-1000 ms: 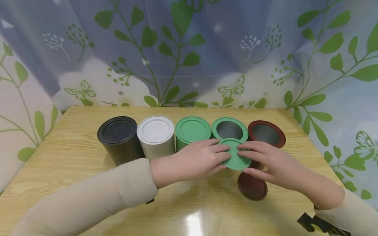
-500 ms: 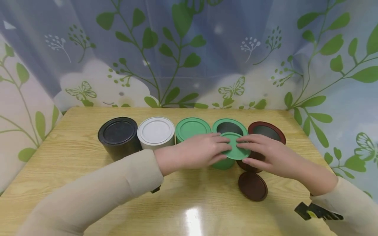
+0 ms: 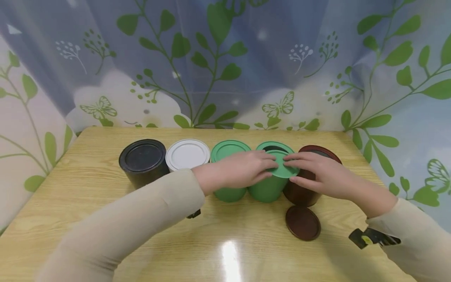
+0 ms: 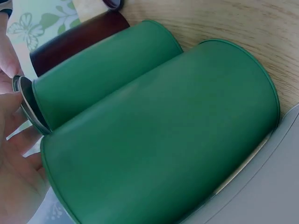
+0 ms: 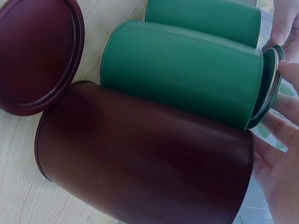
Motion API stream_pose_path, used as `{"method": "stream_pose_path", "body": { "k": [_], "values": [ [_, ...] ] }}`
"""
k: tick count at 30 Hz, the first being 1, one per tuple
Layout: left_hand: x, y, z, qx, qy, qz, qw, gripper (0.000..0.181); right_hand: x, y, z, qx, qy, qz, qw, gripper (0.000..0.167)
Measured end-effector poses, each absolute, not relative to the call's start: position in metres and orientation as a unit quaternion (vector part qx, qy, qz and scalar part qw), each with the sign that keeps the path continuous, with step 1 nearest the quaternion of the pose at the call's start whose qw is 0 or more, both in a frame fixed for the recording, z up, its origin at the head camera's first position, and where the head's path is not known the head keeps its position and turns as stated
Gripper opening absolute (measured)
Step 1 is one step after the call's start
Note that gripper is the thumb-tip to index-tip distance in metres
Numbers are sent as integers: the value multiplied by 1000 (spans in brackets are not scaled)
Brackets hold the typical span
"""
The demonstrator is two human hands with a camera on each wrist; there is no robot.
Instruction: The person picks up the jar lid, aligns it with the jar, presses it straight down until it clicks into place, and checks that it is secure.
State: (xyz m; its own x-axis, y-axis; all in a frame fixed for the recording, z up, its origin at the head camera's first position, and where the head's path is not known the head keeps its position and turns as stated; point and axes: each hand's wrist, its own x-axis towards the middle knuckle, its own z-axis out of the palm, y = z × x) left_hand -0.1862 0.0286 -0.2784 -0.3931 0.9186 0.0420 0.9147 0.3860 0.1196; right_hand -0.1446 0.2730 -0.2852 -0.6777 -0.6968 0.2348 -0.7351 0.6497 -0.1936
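Observation:
A round green lid (image 3: 282, 168) sits tilted over the mouth of an uncovered green can (image 3: 266, 190), its far side lower inside the rim and a dark gap behind it. From the left, my left hand (image 3: 243, 168) holds the lid's edge between thumb and fingers. My right hand (image 3: 329, 176) holds the opposite edge the same way, beside the open dark red can (image 3: 299, 194). In the right wrist view, the lid (image 5: 276, 84) leans at the can's mouth with a gap. The dark red lid (image 3: 303, 223) lies on the table in front.
To the left stand a lidded green can (image 3: 229, 194), a white can (image 3: 188, 154) and a black can (image 3: 142, 156), in one row with the others. The wooden table (image 3: 169, 250) extends toward me. A leaf-patterned curtain (image 3: 225, 58) hangs behind it.
Both hands have carried the green lid away from me, from in front of the open green can to over its mouth. The dark red lid has stayed in place.

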Motion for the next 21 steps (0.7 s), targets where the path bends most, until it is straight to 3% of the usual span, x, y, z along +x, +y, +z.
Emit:
{"method": "stream_pose_path", "body": {
  "k": [10,21],
  "values": [
    [-193,34,-281,541,840,38,16,35,-151,272,-286,371,-919,126,41,36],
    [-198,35,-281,532,847,10,4,36,-158,269,-288,385,-913,125,56,37]
  ]
}}
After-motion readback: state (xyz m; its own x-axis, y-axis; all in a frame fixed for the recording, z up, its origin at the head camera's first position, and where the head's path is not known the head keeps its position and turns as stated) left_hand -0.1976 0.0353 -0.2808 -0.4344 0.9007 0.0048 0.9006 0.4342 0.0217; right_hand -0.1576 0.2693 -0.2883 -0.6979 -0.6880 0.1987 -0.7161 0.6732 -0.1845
